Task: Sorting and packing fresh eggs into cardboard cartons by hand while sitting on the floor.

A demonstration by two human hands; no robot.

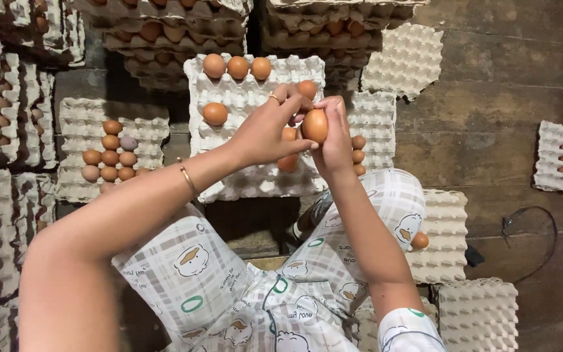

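I see my right hand (335,140) with its grip pinching a brown egg (315,126) just above centre, over the white egg tray (242,98). My left hand (265,130) meets it from nine o'clock, its fingers curled against the egg; whether that grip truly clamps it I cannot tell. The hands hide part of the tray, where more eggs (288,161) peek out at six o'clock beneath them. At twelve o'clock the stacked trays (164,26) run out of frame.
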